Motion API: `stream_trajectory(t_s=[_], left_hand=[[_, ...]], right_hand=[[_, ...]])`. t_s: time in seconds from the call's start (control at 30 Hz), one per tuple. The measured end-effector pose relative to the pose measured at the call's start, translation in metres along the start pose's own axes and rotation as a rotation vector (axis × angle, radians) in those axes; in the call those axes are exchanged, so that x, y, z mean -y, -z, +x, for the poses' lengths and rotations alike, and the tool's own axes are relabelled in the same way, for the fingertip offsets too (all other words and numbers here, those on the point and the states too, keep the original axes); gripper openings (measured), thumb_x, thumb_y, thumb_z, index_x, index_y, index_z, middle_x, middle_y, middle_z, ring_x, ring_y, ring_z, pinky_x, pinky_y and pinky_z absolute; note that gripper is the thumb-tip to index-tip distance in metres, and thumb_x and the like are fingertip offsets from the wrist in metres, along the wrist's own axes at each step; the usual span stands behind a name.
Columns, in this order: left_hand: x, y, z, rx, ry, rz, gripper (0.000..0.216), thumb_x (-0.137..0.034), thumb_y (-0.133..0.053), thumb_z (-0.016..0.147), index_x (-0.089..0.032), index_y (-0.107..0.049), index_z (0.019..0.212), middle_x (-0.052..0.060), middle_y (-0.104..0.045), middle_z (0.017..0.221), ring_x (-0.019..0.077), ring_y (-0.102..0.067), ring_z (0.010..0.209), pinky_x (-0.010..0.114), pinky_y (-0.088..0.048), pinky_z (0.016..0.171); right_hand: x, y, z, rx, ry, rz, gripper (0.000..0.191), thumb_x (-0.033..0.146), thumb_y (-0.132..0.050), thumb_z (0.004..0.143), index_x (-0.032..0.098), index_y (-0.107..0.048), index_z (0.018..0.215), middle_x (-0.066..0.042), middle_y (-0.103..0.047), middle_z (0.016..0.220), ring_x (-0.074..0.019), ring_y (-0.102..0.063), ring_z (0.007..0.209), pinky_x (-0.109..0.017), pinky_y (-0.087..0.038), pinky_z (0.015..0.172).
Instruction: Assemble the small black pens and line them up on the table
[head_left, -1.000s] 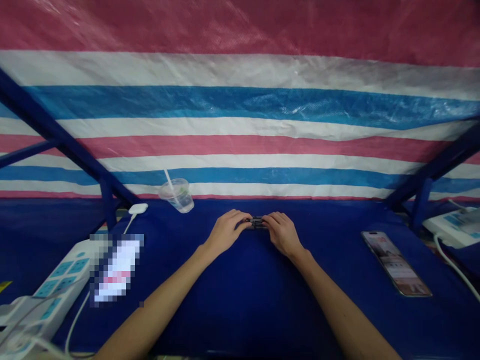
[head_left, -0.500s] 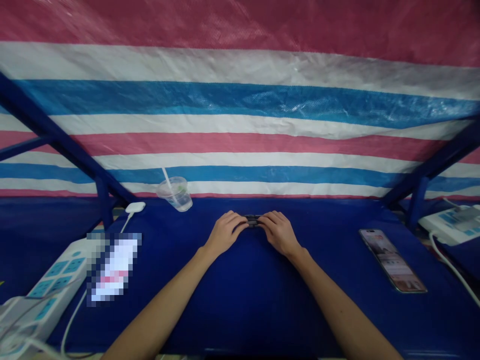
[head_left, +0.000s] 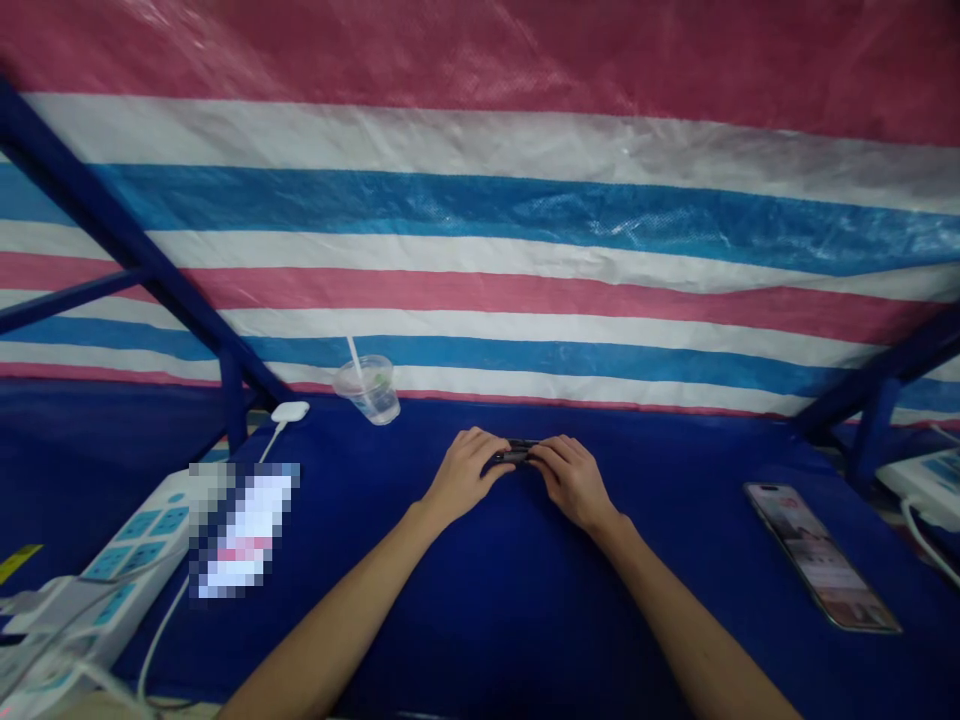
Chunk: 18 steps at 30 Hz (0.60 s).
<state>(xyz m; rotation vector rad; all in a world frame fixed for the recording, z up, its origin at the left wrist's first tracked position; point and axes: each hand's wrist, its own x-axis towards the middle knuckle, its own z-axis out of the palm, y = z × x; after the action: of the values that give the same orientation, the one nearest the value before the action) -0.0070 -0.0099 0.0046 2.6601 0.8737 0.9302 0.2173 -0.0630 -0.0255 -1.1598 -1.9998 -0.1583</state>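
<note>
Both of my hands meet near the far middle of the dark blue tabletop [head_left: 480, 580]. My left hand [head_left: 469, 470] is closed, its thumb and fingers pinching the left end of a small bundle of slim black pens [head_left: 520, 453]. Opposite it, my right hand [head_left: 574, 480] grips the right end of the same pens with fingers curled over. The pens lie sideways, side by side, close to the surface. Fingers cover their ends, so how many there are I cannot tell.
A clear plastic cup [head_left: 379, 395] with a straw stands at the back left. Left are a white power strip [head_left: 142, 560], a white charger [head_left: 290, 411] with cable, and a blurred-out bright phone-like shape [head_left: 247, 535]. A phone [head_left: 821, 560] lies right. Behind hangs striped sheeting [head_left: 525, 260].
The whole view has shifted, so most things appear farther right. My hands still hold the black pens together, which have tilted or spread slightly between the fingers.
</note>
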Motion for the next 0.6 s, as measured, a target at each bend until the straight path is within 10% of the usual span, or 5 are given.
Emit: stream_trajectory(t_s=[0.6], left_hand=[[0.0009, -0.0076, 0.0049, 0.05, -0.022, -0.015, 0.019, -0.036, -0.06, 0.101, -0.021, -0.065, 0.112, 0.007, -0.07, 0.109, 0.0247, -0.059, 0.104, 0.042, -0.046, 0.092]], right_hand=[[-0.0043, 0.0075, -0.0009, 0.087, -0.062, 0.02, 0.022, 0.024, -0.051, 0.104, 0.021, -0.071, 0.113, -0.009, -0.071, 0.103, -0.0217, -0.062, 0.09, -0.037, -0.048, 0.08]])
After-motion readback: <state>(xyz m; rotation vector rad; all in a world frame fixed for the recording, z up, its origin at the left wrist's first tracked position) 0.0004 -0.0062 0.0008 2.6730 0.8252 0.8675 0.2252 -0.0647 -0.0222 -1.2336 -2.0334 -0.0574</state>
